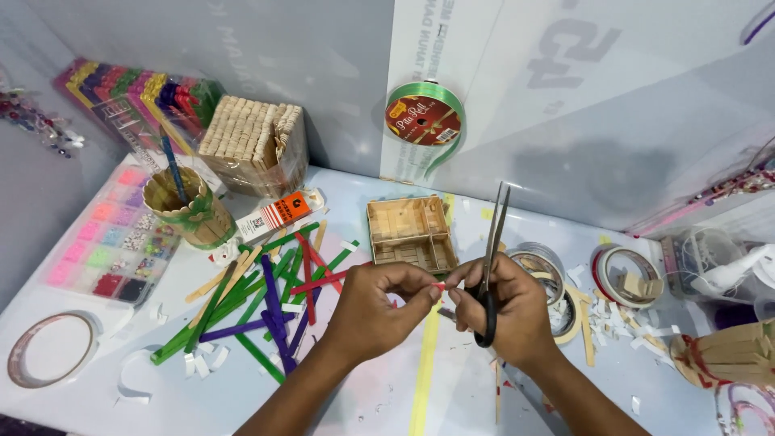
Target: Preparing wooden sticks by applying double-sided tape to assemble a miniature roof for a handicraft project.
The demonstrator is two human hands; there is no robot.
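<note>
My left hand (378, 308) and my right hand (507, 311) meet over the table's middle, pinching a small red stick piece (438, 285) between their fingertips. My right hand also holds black-handled scissors (492, 242), blades shut and pointing up and away. Just beyond the hands sits a small open box of wooden sticks (409, 234). A loose pile of green, purple, red and plain craft sticks (266, 299) lies to the left of my left hand.
A stick-built cup (192, 210) with a blue stick, a bundle of plain sticks (254, 145), a bead tray (109, 242) and a tape ring (48, 349) lie left. Green ribbon spool (424, 117) hangs on the back wall. Tape rolls (630, 274) and paper scraps lie right.
</note>
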